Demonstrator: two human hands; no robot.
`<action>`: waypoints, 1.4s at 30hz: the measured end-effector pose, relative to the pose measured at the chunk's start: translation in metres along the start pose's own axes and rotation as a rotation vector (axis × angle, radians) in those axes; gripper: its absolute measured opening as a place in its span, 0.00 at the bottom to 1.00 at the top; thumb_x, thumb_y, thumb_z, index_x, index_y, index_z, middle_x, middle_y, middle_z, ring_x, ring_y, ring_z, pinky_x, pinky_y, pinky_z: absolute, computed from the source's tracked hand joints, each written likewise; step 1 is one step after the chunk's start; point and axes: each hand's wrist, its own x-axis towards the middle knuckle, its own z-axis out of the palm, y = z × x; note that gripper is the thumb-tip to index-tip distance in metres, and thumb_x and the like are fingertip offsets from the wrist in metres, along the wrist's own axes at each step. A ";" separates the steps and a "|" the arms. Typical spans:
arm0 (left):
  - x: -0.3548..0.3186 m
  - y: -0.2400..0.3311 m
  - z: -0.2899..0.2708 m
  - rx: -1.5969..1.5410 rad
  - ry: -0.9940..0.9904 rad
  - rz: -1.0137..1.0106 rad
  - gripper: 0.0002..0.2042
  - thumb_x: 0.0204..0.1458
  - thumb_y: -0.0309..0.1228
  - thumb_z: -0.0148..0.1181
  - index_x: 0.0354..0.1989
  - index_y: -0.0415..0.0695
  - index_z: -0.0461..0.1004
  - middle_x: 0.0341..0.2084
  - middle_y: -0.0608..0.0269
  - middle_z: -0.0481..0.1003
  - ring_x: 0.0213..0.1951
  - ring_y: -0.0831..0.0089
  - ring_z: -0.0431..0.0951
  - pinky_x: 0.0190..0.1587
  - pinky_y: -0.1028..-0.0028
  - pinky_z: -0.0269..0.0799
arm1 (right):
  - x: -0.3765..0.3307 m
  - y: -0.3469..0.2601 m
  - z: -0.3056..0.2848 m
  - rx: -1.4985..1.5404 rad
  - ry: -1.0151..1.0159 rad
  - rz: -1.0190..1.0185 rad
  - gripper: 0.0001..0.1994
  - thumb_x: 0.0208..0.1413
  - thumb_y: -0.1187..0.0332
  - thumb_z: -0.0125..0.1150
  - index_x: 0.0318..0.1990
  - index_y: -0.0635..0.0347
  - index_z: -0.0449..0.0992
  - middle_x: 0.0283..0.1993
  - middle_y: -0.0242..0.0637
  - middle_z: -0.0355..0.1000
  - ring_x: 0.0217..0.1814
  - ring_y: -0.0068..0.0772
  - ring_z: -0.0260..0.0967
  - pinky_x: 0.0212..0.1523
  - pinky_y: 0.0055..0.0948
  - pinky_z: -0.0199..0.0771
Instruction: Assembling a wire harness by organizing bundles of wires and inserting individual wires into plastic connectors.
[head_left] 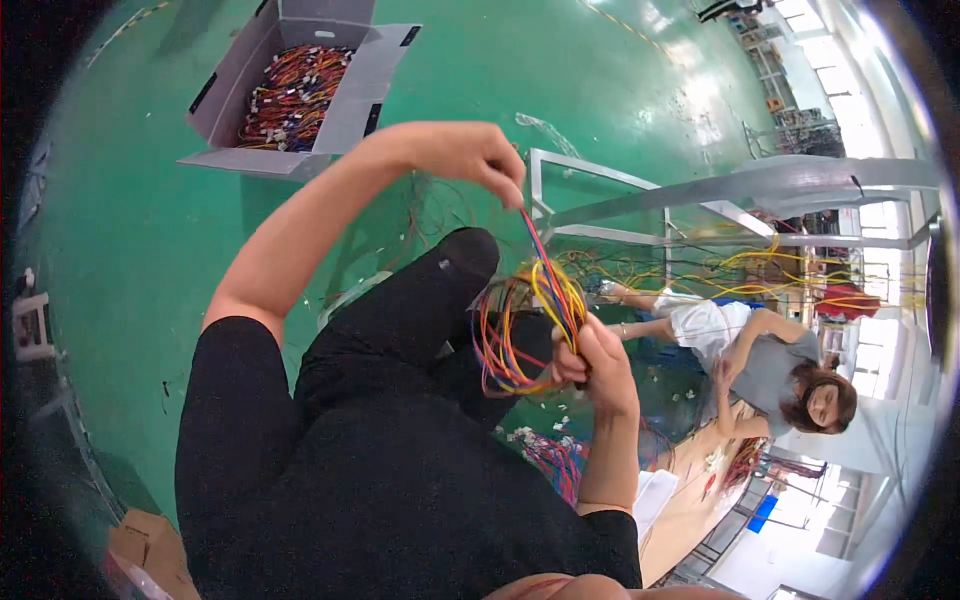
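Observation:
My left hand (470, 155) is raised, its fingertips pinched on the upper ends of a bundle of coloured wires (530, 315). The wires run down from it in a tight strand, then spread into loose loops of yellow, orange, red, blue and purple. My right hand (598, 365) is closed around the lower part of that same coil, just above my black-clad knee (455, 265). Both hands hold the one bundle, left above right.
An open grey cardboard box (245, 75) full of coloured wire harnesses stands on the green floor at the upper left. A metal frame (640, 205) strung with yellow wires stands to the right. Another person (770, 370) works beside it. More wires (550, 455) lie below my right hand.

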 end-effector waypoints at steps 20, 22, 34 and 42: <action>-0.044 -0.111 0.110 -0.301 0.332 -0.183 0.15 0.61 0.39 0.45 0.34 0.44 0.76 0.21 0.74 0.67 0.25 0.83 0.63 0.28 0.78 0.61 | -0.033 -0.052 -0.034 0.299 0.259 -0.285 0.11 0.65 0.61 0.43 0.35 0.59 0.63 0.18 0.19 0.49 0.15 0.11 0.45 0.20 0.18 0.55; -0.046 -0.111 0.108 -0.274 0.337 -0.192 0.15 0.61 0.39 0.46 0.33 0.44 0.76 0.22 0.74 0.67 0.26 0.83 0.63 0.29 0.77 0.62 | -0.032 -0.048 -0.033 0.298 0.344 -0.279 0.11 0.64 0.61 0.43 0.35 0.58 0.63 0.18 0.19 0.49 0.15 0.11 0.45 0.19 0.18 0.55; -0.058 -0.036 0.215 0.183 0.048 -0.195 0.11 0.57 0.34 0.48 0.44 0.42 0.66 0.33 0.49 0.74 0.37 0.50 0.76 0.36 0.57 0.72 | -0.004 -0.042 -0.051 0.368 0.667 -0.568 0.11 0.66 0.61 0.42 0.37 0.60 0.64 0.19 0.21 0.47 0.18 0.13 0.44 0.27 0.20 0.61; -0.008 0.049 0.193 0.605 -0.242 0.042 0.08 0.51 0.28 0.47 0.37 0.38 0.68 0.26 0.51 0.76 0.29 0.51 0.78 0.28 0.58 0.74 | 0.038 -0.002 -0.011 -0.237 0.690 -0.473 0.09 0.63 0.64 0.47 0.36 0.59 0.64 0.23 0.28 0.63 0.21 0.14 0.56 0.22 0.18 0.60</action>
